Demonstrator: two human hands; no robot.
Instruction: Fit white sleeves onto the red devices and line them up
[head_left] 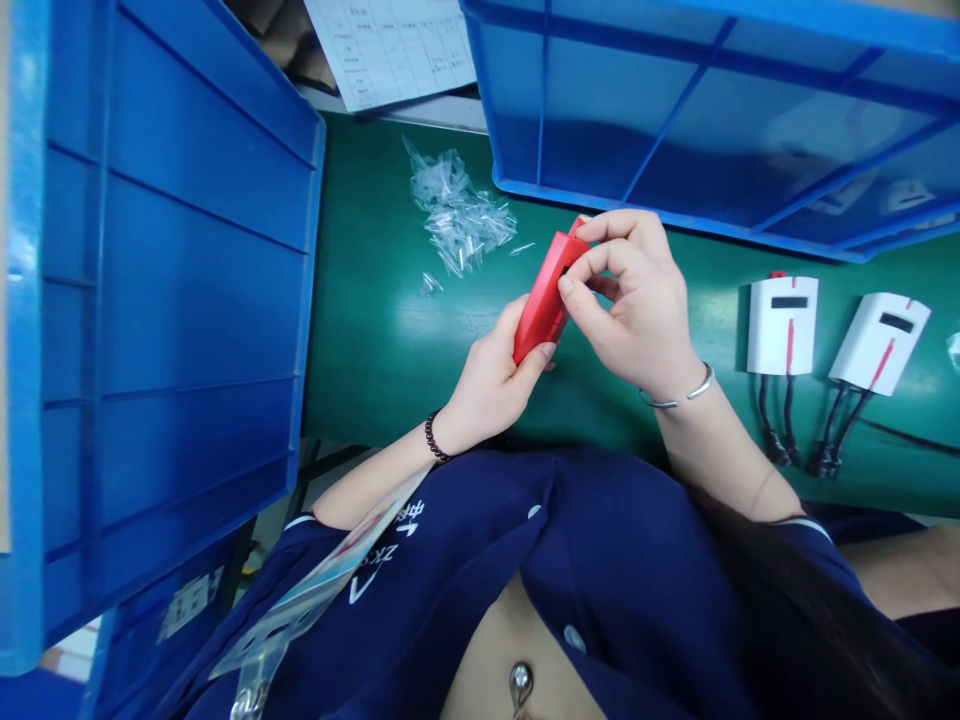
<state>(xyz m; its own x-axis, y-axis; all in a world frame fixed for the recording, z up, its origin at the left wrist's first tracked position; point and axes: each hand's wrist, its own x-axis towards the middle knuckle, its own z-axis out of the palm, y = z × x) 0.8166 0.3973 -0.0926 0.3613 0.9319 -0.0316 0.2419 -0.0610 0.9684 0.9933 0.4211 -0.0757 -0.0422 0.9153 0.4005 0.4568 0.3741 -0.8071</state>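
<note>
A red plastic casing (544, 295) is held tilted above the green table, its upper end pointing away from me. My left hand (499, 375) wraps round its lower end, with the thumb along the near side. My right hand (634, 295) is at the upper part, thumb and fingertips pinched together against the casing's side by a small dark opening. Whether a small part sits between those fingertips is hidden. Beyond the casing lies a loose pile of small clear plastic pieces (469, 220).
Blue crates stand at the left (202, 270) and the back right (675, 110). Two white devices (782, 325) with dark windows, red stripes and black cables lie on the green table (375, 350) at right. A printed sheet (394, 45) is at the back.
</note>
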